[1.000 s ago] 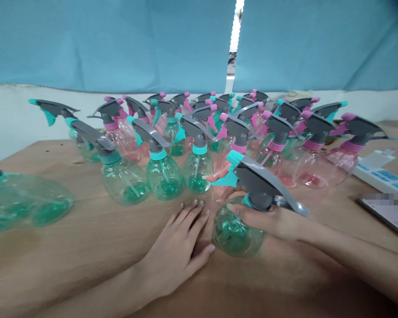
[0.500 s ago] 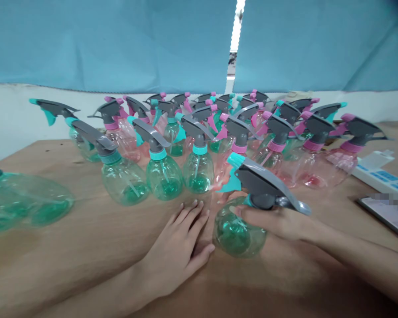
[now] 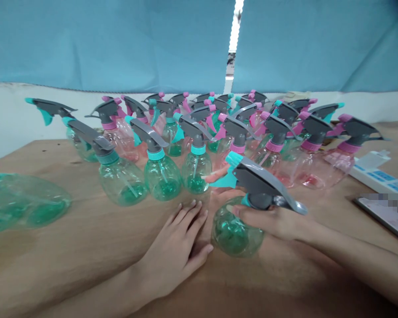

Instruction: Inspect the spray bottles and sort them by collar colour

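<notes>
My right hand (image 3: 272, 218) is wrapped round the neck of a clear green spray bottle (image 3: 235, 232) with a grey and teal trigger head (image 3: 258, 183); a finger reaches toward the teal trigger. The bottle stands on the wooden table (image 3: 86, 247), just in front of me. My left hand (image 3: 179, 247) lies flat on the table just left of the bottle, fingers stretched out, holding nothing.
Behind stand several green and pink spray bottles (image 3: 162, 170) in rows. More green bottles (image 3: 23, 205) lie at the far left. A white box (image 3: 378, 170) and a dark-edged sheet (image 3: 384, 212) sit at the right. A blue curtain (image 3: 119, 44) hangs at the back.
My finger has stretched out again beside the teal trigger after curling back half a second ago. The left hand stays flat and still.
</notes>
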### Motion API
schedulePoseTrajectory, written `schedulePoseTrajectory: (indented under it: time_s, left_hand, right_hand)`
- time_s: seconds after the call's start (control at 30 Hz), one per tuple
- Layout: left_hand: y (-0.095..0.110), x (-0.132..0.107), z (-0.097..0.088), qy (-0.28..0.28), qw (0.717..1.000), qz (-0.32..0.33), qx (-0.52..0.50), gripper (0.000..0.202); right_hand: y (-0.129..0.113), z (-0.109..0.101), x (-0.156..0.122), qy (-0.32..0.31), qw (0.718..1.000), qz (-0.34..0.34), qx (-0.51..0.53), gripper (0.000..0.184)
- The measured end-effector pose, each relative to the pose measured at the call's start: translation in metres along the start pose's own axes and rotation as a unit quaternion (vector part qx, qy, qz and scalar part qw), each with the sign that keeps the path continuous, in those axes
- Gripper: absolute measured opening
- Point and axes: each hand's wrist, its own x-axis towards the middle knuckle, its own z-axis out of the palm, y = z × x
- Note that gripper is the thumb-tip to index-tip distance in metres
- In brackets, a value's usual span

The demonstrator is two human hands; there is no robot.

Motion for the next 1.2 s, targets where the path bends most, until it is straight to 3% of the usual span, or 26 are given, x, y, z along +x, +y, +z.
schedulePoseTrajectory:
  time_s: [0.27, 0.47, 0.6, 0.67, 0.8, 1.0, 1.2]
  left_hand:
    - [-0.001, 0.000, 0.001, 0.004, 1.000, 0.002, -0.004, 0.058]
    - [-0.001, -0.001, 0.002, 0.009, 1.000, 0.002, -0.007, 0.058]
    - [-0.001, 0.000, 0.002, 0.009, 1.000, -0.001, -0.013, 0.057]
    - [-0.001, 0.000, 0.001, 0.008, 1.000, -0.002, -0.011, 0.057]
    - [0.000, 0.001, 0.000, 0.002, 1.000, -0.001, -0.008, 0.057]
    - [0.000, 0.000, 0.001, 0.005, 1.000, 0.000, -0.011, 0.057]
    - [0.000, 0.000, 0.000, 0.015, 1.000, -0.001, -0.020, 0.056]
  right_hand:
    - [0.000, 0.002, 0.003, -0.023, 0.997, -0.036, 0.067, 0.045]
    - [0.005, 0.003, 0.002, -0.025, 0.997, 0.017, 0.073, 0.042]
    - [0.010, 0.004, 0.000, -0.015, 0.997, 0.033, 0.073, 0.022]
    - [0.013, 0.005, 0.000, -0.015, 0.998, 0.018, 0.063, 0.009]
    - [0.016, 0.006, 0.000, -0.014, 0.998, -0.030, 0.056, 0.012]
    - [0.014, 0.005, -0.001, 0.003, 0.999, -0.017, 0.042, 0.010]
    - [0.014, 0.003, 0.001, -0.042, 0.997, -0.046, 0.047, 0.015]
